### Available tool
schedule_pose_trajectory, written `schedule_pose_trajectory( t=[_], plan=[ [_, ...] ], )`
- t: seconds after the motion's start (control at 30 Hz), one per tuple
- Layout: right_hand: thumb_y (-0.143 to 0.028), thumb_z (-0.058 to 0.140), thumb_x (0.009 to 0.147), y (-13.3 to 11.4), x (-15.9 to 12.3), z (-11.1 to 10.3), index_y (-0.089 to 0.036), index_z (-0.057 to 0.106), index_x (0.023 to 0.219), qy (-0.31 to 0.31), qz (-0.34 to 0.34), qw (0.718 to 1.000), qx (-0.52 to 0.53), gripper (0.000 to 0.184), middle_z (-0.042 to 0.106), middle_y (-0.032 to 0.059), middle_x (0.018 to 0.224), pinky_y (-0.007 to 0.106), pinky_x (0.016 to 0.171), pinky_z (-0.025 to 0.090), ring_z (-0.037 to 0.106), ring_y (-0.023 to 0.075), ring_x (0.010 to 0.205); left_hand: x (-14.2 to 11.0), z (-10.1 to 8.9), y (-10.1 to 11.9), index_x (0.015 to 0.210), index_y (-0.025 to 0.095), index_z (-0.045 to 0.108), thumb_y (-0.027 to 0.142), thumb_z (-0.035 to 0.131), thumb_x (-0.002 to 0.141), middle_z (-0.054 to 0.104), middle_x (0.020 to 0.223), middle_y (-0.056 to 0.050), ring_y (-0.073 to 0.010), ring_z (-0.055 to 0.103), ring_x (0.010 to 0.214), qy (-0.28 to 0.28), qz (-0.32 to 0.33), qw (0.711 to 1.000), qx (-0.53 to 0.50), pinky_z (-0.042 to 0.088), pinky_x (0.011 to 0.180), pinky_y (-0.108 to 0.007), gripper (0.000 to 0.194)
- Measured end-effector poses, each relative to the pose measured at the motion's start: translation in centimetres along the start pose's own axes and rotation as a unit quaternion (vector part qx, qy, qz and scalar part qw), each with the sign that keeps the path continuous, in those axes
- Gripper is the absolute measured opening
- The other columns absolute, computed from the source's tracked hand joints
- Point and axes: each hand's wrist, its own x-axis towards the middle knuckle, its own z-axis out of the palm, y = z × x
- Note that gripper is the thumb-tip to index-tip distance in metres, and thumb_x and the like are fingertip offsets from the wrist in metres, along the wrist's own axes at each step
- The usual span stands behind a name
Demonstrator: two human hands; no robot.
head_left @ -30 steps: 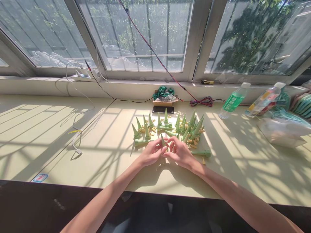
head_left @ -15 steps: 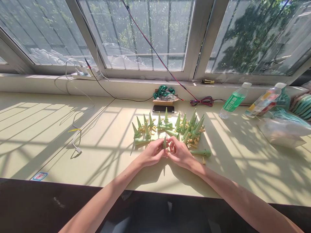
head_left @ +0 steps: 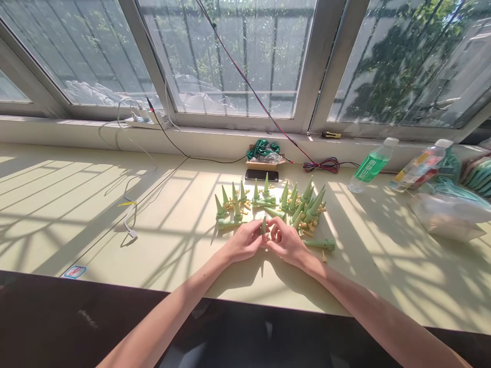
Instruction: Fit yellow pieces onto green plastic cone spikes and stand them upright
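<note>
My left hand (head_left: 245, 241) is closed around a green plastic watering spike (head_left: 263, 226), held with its pointed end up. My right hand (head_left: 286, 239) meets it from the other side, thumb and fingers pinched against the spike's lower part; whatever lies between those fingertips is hidden. Just beyond both hands stand several more green spikes (head_left: 267, 185), points up, with small yellow valve pieces (head_left: 307, 225) scattered among them. One green spike (head_left: 320, 244) lies on its side to the right of my right hand, and a loose yellow piece (head_left: 324, 256) is close to it.
A black phone (head_left: 262, 176) lies behind the spikes, before a small box with green ties (head_left: 264, 151). Right of these are a coiled red-black cable (head_left: 324, 165), two bottles (head_left: 370, 166) and a plastic bag (head_left: 445, 217). A white cable (head_left: 132, 232) lies left.
The camera view has shifted slightly, so the scene sits a little further right. Both hands keep nearly the same hold on the spike, with only small finger movement.
</note>
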Motion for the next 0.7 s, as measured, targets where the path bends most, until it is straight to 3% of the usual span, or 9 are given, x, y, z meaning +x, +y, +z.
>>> schedule_pose_trajectory(
  t=[0.23,0.33,0.43,0.57,0.7],
  plan=[
    [-0.026,0.065,0.084,0.3,0.1,0.1,-0.021,0.052,0.116,-0.019,0.012,1.0,-0.011,0.035,0.058,-0.0041,0.076,0.022,0.052,0.039,0.051,0.0111,0.055,0.1,0.2,-0.2,0.091,0.017,0.06,0.029,0.052,0.095,0.056,0.075,-0.001,-0.0132,0.045,0.065,0.026,0.006,0.998,0.055,0.038,0.059,-0.026,0.015],
    [-0.019,0.063,0.082,0.0,0.3,-0.2,-0.021,0.053,0.118,-0.032,0.033,0.997,-0.063,0.037,0.061,-0.0027,0.079,0.024,0.057,0.043,0.055,0.0132,0.059,0.1,0.2,-0.4,0.09,0.016,0.059,0.026,0.046,0.098,0.055,0.074,-0.001,-0.0129,0.044,0.064,0.047,0.011,0.997,0.068,0.037,0.06,-0.026,0.017],
    [-0.01,0.055,0.081,-0.5,0.9,-1.0,-0.02,0.058,0.102,-0.023,0.017,0.99,-0.141,0.023,0.064,0.0011,0.082,0.028,0.064,0.044,0.057,0.0163,0.069,0.1,0.3,-0.6,0.081,0.017,0.054,0.024,0.045,0.097,0.049,0.068,0.002,-0.0122,0.041,0.061,0.079,0.01,0.994,0.077,0.034,0.059,-0.026,0.019],
    [-0.008,0.043,0.086,-1.5,2.3,-2.6,-0.02,0.057,0.083,-0.005,-0.037,0.984,-0.176,0.018,0.057,0.0008,0.069,0.026,0.057,0.038,0.051,0.0155,0.061,0.1,0.5,-0.7,0.078,0.017,0.053,0.025,0.047,0.096,0.05,0.068,0.001,-0.0118,0.043,0.06,0.085,0.004,0.994,0.064,0.035,0.059,-0.025,0.021],
    [-0.007,0.044,0.086,-2.4,5.1,-3.5,-0.019,0.059,0.085,-0.01,-0.067,0.982,-0.178,0.02,0.057,-0.0002,0.068,0.024,0.059,0.036,0.049,0.0136,0.059,0.1,0.7,-0.6,0.076,0.017,0.055,0.026,0.051,0.092,0.055,0.069,0.0,-0.0123,0.047,0.061,0.078,-0.001,0.996,0.049,0.036,0.058,-0.025,0.019]
  ],
)
